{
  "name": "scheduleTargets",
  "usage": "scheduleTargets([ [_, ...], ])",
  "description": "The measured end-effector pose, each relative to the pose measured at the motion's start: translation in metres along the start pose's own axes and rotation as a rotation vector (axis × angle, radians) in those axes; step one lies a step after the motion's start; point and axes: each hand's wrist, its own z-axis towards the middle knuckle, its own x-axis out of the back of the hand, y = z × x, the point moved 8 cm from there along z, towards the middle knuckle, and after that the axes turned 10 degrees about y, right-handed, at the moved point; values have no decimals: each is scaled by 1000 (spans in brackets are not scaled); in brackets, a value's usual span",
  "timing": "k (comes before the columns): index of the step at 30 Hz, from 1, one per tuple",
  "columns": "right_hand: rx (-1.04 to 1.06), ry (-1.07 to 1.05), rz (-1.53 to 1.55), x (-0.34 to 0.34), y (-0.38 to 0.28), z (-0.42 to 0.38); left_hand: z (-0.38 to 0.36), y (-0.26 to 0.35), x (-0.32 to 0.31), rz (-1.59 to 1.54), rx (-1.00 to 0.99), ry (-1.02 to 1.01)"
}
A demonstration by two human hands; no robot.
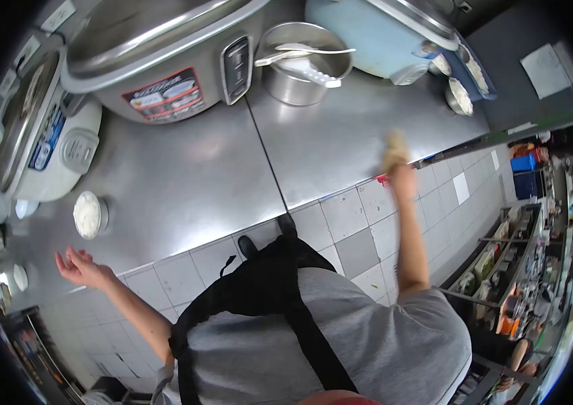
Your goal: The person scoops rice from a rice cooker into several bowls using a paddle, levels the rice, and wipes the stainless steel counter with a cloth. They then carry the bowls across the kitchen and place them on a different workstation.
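My right hand (402,181) is closed on a beige cloth (394,150), which lies against the steel counter (192,196) near its front edge; hand and cloth are blurred. On the other side, my left hand (82,267) hangs by the counter's edge, its fingers apart and loosely bent, holding nothing. Just beyond those fingers stands a metal bowl of white rice (87,214), apart from the hand. A steel pot (294,94) with a white rice paddle and a spoon resting across it stands farther back in the middle.
Along the back are a large grey rice cooker (158,74), a light blue cooker (367,40) and a white cooker (47,148). A small bowl of rice (459,98) sits at the right end. Shelving (495,256) stands right, where another person's arm (519,354) shows.
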Motion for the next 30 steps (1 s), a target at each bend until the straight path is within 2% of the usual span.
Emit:
scheduleTargets([
  [1,-146,337,432,-16,91,27,11,-28,5,-39,27,-98],
  [2,-18,633,221,36,115,26,12,-43,-5,-79,55,-186],
  [4,-346,451,276,53,169,56,-27,-20,-50,43,30,-395],
  [5,-270,495,292,82,148,56,-54,0,-74,116,14,-501],
  [7,-173,398,581,86,109,84,-140,71,-148,70,-50,-748],
  [8,48,448,607,50,92,123,-179,74,-174,66,22,-875],
  [9,269,495,627,10,74,162,-223,95,-204,68,-45,-1007],
  [10,268,425,390,-6,31,182,-266,118,-230,17,-180,-1174],
  [11,279,629,517,12,-10,182,-300,136,-252,29,-204,-1213],
  [12,350,484,606,5,-56,198,-331,149,-271,43,-220,-1252],
  [13,381,360,551,27,-106,179,-350,152,-289,69,-171,-1238],
  [14,566,722,577,33,-142,146,-365,153,-306,95,-128,-1225],
  [15,662,740,625,29,-163,102,-374,154,-319,111,-91,-1205],
  [16,710,836,362,16,-188,71,-378,153,-328,151,-131,-1166],
  [18,927,631,700,67,-179,37,-384,143,-341,222,-208,-1088],
  [21,721,585,615,53,-139,118,-387,140,-349,246,-388,-1010],
  [23,584,607,521,58,-106,178,-392,139,-351,235,-345,-1020],
  [25,547,688,568,61,-93,191,-391,136,-348,236,-324,-989],
  [26,543,718,602,60,-96,189,-392,134,-342,241,-325,-957],
  [30,782,571,699,71,-160,144,-390,141,-312,286,-310,-852],
])
